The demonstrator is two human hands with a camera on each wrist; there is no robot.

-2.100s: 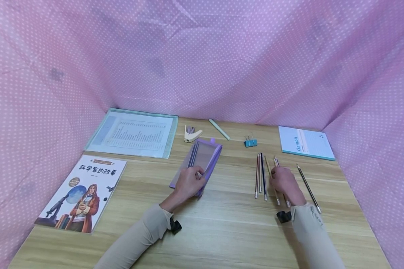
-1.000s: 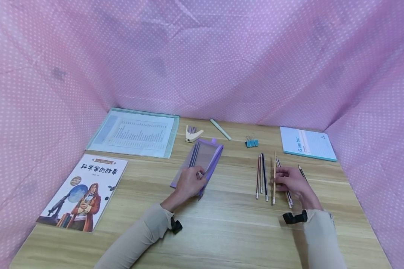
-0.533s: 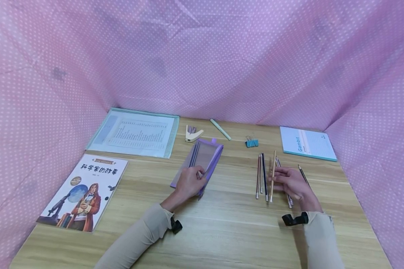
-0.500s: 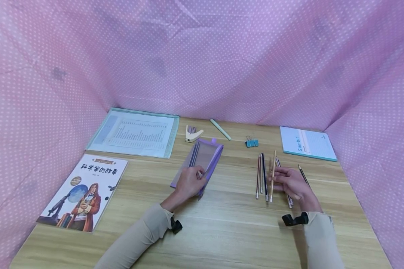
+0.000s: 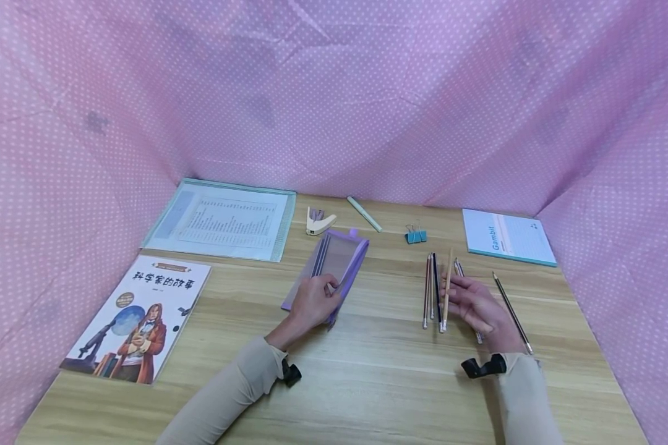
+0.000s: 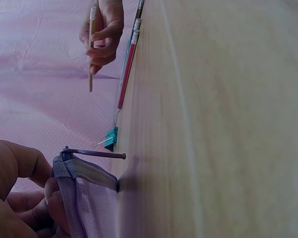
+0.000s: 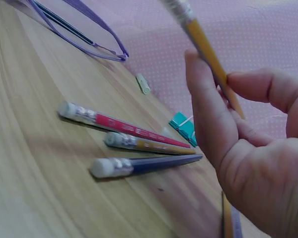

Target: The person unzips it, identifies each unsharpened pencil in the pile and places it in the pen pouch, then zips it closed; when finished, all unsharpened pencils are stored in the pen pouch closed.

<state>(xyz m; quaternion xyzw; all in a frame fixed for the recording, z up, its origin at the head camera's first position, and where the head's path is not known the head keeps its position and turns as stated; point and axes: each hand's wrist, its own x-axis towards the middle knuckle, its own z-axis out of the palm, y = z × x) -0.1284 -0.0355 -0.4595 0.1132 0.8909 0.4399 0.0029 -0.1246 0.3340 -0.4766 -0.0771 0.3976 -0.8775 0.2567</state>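
The right hand's point(image 5: 475, 303) grip pinches a yellow pencil point(image 7: 204, 47), held clear of the desk point(image 5: 378, 383). The left hand's point(image 5: 313, 303) grip pinches the zipped edge of a purple pouch point(image 5: 345, 250), which lies on the desk. Between the hands, nearer the right, lie a red pencil point(image 7: 126, 128), a second yellow pencil point(image 7: 154, 145) and a blue pencil point(image 7: 161, 164). A black pencil point(image 5: 513, 313) lies right of the right hand. Beyond the pencils sits a teal binder clip point(image 5: 416, 237).
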